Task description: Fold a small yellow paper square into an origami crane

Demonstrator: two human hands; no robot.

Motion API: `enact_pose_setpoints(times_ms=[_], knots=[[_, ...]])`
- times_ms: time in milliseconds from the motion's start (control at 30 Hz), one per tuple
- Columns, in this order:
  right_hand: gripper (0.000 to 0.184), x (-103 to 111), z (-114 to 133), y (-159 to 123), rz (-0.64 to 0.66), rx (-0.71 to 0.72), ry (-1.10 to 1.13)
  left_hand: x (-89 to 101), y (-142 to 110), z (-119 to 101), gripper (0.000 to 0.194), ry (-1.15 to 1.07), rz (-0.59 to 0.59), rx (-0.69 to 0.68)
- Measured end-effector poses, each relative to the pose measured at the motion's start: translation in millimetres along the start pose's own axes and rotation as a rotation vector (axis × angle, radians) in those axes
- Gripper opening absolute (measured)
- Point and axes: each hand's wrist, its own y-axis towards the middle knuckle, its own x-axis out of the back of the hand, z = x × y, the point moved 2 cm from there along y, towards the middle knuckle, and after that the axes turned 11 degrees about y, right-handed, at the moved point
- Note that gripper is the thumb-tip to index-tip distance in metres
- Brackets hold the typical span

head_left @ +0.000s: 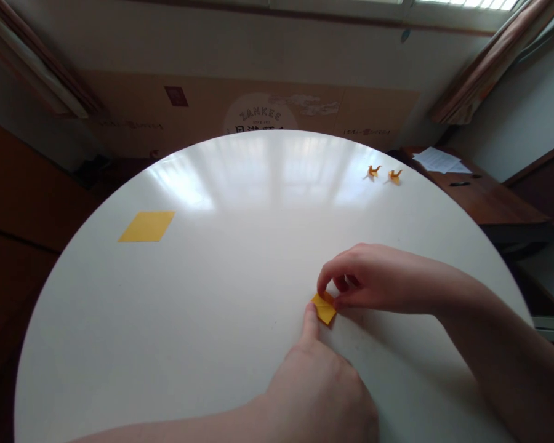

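Observation:
A small folded piece of yellow origami paper (325, 312) lies on the white round table (203, 320), near its front right part. My left hand (325, 391) comes from below, one finger stretched out and its tip pressing the paper's left corner; the other fingers are curled and mostly hidden. From the right, my right hand (367, 277) has its thumb and index finger closed at the paper's upper and right edges. The paper shows a crease line across its upper part.
A flat yellow paper square (148, 227) rests on the table's left side. Two small folded paper birds, one (373, 171) left of the other (395, 176), stand near the far right rim. Beyond is a brown wooden table (503, 200) with white sheets (438, 160).

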Motion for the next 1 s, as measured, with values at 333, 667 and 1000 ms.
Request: enact_pose_setpoints(times_ms=[333, 667, 1000], knots=[[0.015, -3, 2, 6, 0.016, -0.043, 0.015, 3.0, 0, -2, 0.021, -0.013, 0.023, 0.001], [0.018, -4, 9, 5, 0.019, -0.092, -0.041, -12.7, 0, -5, 0.019, -0.027, -0.217, 0.048], [0.022, -11, 14, 1, -0.037, -0.064, -0.124, -27.1, 0, -6, 0.021, -0.046, -0.345, 0.058]])
